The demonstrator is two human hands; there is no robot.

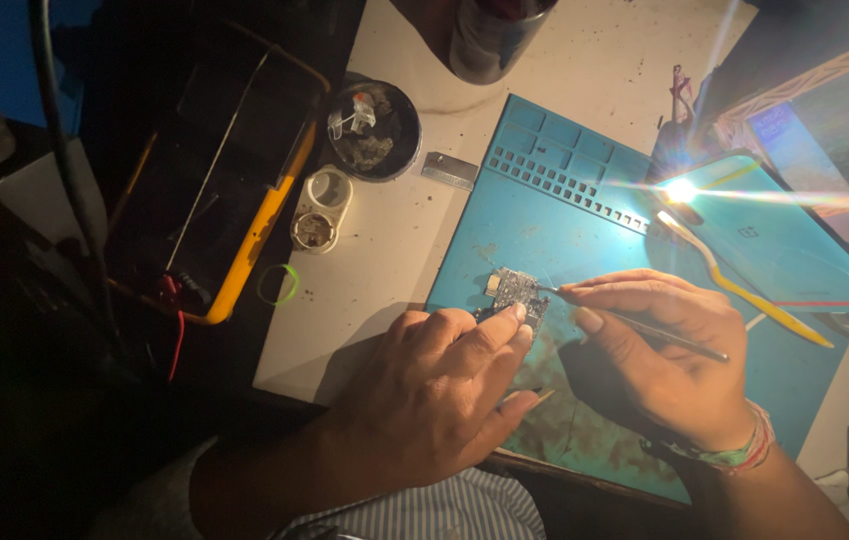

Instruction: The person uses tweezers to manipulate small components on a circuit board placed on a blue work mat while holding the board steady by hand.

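- The black tray with a yellow rim (244,255) sits at the far left, well apart from the work, so it does not crowd your hands.
- The green rubber band (278,285) lies loose on the white table (384,240), just beside the tray.
- The small white pot (320,208) and the round black dish (374,130) stand near each other above the band, within reach but off the mat.
- Your left hand (434,395) rests palm down on the mat edge. Its fingertips press on the near corner of the circuit board (514,292), which pins the board flat against sliding.
- The circuit board lies on the blue mat (584,230), near the mat's left edge; the mat gives it a level, non-slip bed.
- Your right hand (659,355) is pinched shut on a thin probe (634,322), held like a pen. The heel of the hand rests on the mat, which steadies the tip where it meets the board's right edge.
- The two hands sit close together, either side of the board, not touching.
- The blue phone back (774,240) lies at the right, partly off the mat, with a yellow pry tool (744,290) across it. A bright light glare (681,190) hides its upper corner.
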